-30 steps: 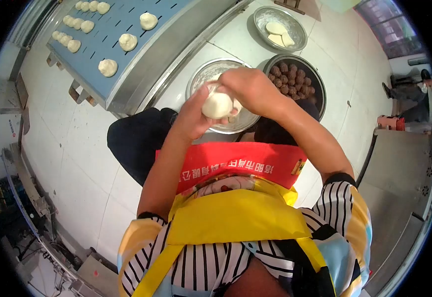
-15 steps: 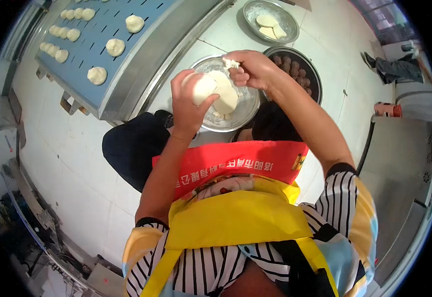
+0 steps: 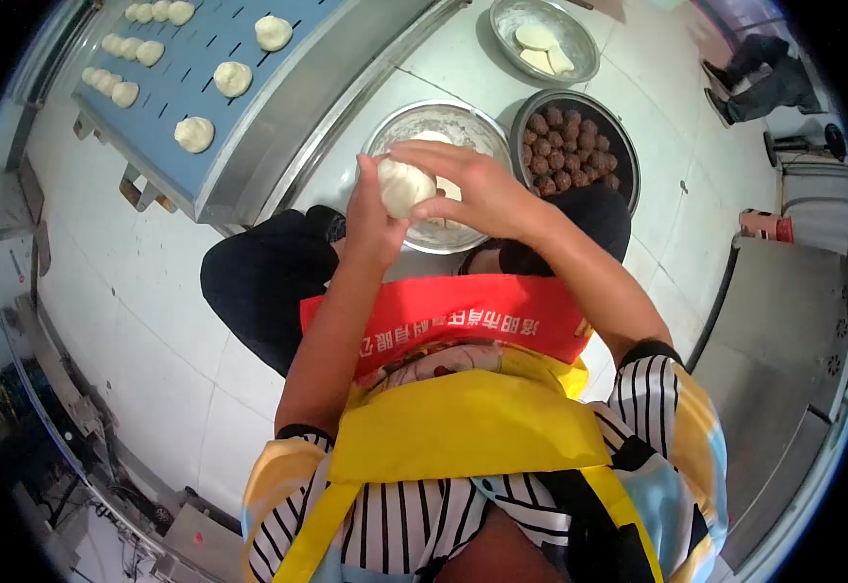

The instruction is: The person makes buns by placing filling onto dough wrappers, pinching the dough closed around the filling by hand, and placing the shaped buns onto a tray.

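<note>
A round white dough ball (image 3: pixel 404 189) is cupped between my two hands, held over a metal bowl. My left hand (image 3: pixel 373 219) wraps its left side with the thumb raised. My right hand (image 3: pixel 477 187) curves round the top and right side, fingers and thumb against the dough. Below, the floury metal bowl (image 3: pixel 487 136) contains flat pieces of dough (image 3: pixel 448 188), partly hidden by my hands. Close by on the right stands a dark round pan (image 3: pixel 628 146) of brown balls (image 3: pixel 565 146).
On the left, a blue slotted conveyor (image 3: pixel 166 121) carries rows of dough balls (image 3: pixel 233 79). Another metal bowl (image 3: pixel 594 63) with dough pieces (image 3: pixel 537 39) stands at the back. A metal cabinet (image 3: pixel 764 350) is on the right. Another person's legs (image 3: pixel 769 83) show at upper right.
My right hand, which held a small dough scrap up over the bowl, has come left onto the dough ball. The scrap no longer shows in it. The pan of brown balls is more visible.
</note>
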`<state>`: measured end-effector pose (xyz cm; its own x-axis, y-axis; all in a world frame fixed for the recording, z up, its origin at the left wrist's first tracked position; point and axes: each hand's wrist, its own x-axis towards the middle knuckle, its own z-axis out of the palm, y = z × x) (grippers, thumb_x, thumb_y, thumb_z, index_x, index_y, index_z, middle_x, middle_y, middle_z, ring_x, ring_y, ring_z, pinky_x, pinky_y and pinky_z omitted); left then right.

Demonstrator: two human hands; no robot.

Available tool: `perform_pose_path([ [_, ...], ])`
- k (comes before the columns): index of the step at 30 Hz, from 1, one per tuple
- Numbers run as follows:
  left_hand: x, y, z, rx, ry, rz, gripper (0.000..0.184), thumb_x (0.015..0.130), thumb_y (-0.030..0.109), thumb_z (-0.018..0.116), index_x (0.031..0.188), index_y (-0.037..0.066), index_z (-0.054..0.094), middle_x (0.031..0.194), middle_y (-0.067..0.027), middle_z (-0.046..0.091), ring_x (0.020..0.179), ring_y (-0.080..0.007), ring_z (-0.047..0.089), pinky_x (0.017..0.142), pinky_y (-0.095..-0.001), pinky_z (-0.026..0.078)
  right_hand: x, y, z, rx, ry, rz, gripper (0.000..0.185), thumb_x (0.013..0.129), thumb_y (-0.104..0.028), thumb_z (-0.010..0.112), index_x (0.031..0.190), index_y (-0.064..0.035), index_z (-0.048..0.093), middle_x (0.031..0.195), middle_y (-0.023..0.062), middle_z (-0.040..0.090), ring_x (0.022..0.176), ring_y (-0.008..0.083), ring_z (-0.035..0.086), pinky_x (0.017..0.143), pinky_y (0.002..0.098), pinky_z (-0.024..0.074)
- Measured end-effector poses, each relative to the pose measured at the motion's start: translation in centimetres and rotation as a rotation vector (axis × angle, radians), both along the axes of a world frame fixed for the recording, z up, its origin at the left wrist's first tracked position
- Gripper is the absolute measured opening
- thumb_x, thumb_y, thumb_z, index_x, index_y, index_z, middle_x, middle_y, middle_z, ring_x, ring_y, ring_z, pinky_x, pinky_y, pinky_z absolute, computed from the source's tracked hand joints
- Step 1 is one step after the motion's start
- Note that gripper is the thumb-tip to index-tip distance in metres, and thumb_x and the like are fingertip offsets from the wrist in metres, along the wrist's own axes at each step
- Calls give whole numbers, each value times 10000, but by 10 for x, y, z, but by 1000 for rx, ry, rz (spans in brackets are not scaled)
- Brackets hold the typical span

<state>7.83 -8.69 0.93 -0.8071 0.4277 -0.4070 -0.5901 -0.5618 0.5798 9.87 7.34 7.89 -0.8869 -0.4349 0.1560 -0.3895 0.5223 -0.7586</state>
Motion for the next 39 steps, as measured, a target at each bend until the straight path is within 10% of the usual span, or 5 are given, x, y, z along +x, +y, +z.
perform_pose_path([
  [15,6,9,37,-8,-122,-60,860,856,762,244,1233,32,500,1157,-90,594,1059,-218,593,917,-364,474,12,-15,-26,-323,-246,-292,825,538,-199,832,1277,-72,487,1159,99,599,1085,219,574,941,320,436],
  [19,26,15,46,-176,392,57,754,896,701,286,1205,54,521,1105,-76,611,1028,-197,599,887,-345,484,12,-20,-16,-403,-147,-379,775,528,-245,833,1207,-57,512,1119,117,604,1041,222,585,910,326,446],
  [28,13,15,64,74,-137,24,681,909,674,319,1173,86,536,1044,-47,636,939,-180,628,745,-329,523,6,-30,-7,-337,29,-518,635,572,-327,823,1066,-34,554,888,127,643,824,254,643,744,333,501],
  [34,3,-7,76,-120,117,-342,607,945,606,318,1176,82,518,1002,-74,630,879,-212,635,746,-380,517,10,-21,18,-523,-321,-317,606,596,-232,809,1114,-34,564,938,88,635,849,146,610,769,294,491],
  [39,7,8,71,-58,97,-76,607,941,609,330,1177,83,519,1009,-81,635,890,-206,641,719,-371,529,8,-31,17,-523,-175,-390,549,621,-291,793,1058,-31,585,884,109,645,788,188,634,716,310,510],
])
